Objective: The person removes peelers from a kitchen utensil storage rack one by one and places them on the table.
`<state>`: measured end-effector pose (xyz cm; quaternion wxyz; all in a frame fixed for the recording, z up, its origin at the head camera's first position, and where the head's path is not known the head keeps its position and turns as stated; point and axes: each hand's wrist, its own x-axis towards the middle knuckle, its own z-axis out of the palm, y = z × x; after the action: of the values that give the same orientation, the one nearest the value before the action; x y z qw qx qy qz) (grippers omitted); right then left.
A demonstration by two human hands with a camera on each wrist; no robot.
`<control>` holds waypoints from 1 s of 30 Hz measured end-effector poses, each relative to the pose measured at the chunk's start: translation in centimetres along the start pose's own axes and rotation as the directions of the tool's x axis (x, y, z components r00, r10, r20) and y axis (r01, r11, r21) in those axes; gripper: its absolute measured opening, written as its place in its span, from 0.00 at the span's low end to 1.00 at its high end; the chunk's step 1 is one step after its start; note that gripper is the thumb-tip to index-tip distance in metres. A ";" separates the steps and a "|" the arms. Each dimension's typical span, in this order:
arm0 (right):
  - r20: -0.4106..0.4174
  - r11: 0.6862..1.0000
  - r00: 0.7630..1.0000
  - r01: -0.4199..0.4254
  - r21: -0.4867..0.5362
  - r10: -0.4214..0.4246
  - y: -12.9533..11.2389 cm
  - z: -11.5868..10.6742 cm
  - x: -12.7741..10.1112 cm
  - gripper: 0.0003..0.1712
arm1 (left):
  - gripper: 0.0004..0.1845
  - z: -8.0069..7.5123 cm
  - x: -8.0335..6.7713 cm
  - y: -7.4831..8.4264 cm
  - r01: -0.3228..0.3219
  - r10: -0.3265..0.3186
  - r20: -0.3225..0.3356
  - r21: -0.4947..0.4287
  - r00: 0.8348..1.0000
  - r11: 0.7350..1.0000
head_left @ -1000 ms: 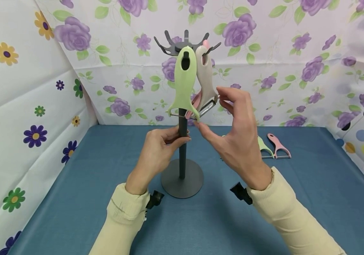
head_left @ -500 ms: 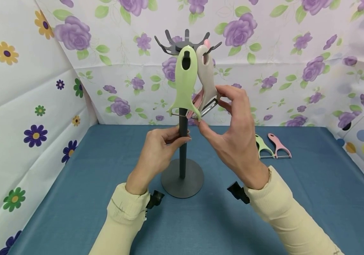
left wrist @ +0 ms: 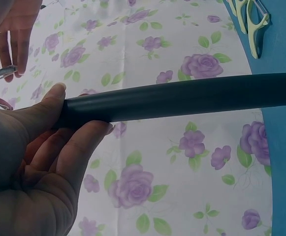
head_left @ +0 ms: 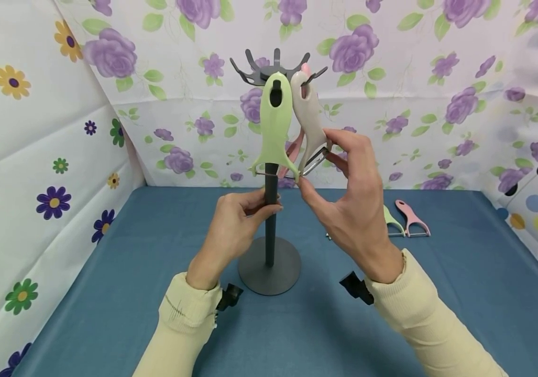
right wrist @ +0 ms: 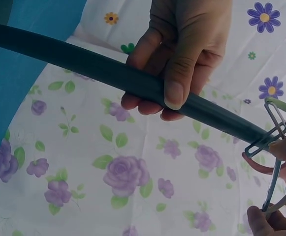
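Note:
My left hand (head_left: 231, 225) grips the pole of a dark grey utensil stand (head_left: 271, 230) just below the hanging tools. A green Y-shaped peeler (head_left: 275, 123) hangs from a front hook. Beside it on the right, a beige peeler (head_left: 307, 112) hangs tilted by the hole in its handle. My right hand (head_left: 355, 201) pinches the beige peeler's blade end between thumb and forefinger. Partly hidden behind these two is a pink peeler (head_left: 294, 149). The right wrist view shows the blade ends close together at the fingertips (right wrist: 258, 219).
Another pink peeler (head_left: 412, 217) and a green peeler (head_left: 393, 224), partly covered by my right hand, lie on the blue tablecloth (head_left: 155, 293). The round base (head_left: 269, 283) stands on the cloth. Several hook arms (head_left: 250, 63) fan out at the top.
My right hand has shifted slightly right, swinging the beige peeler's blade end a little away from the green peeler. My left hand keeps its grip on the pole.

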<state>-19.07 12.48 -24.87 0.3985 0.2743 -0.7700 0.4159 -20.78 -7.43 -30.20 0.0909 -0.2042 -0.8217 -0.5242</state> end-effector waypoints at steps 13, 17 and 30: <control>-0.012 1.000 1.000 -0.016 -0.019 0.016 -0.1 -0.5 0.3 0.39 | 0.16 0.1 0.0 -0.1 0.003 -0.003 -0.001 -0.015 1.000 1.000; -0.009 1.000 1.000 -0.011 -0.021 0.011 -0.1 -0.6 0.3 0.39 | 0.16 0.1 0.0 -0.1 0.000 0.000 -0.002 -0.015 1.000 1.000; -0.023 1.000 1.000 0.007 0.025 -0.007 -0.4 -1.2 0.7 0.39 | 0.17 0.1 0.0 -0.2 -0.010 0.010 -0.003 -0.021 1.000 1.000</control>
<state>-18.69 13.23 -23.67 0.4051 0.2772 -0.7591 0.4275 -20.90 -7.39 -30.43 0.0926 -0.2086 -0.8149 -0.5328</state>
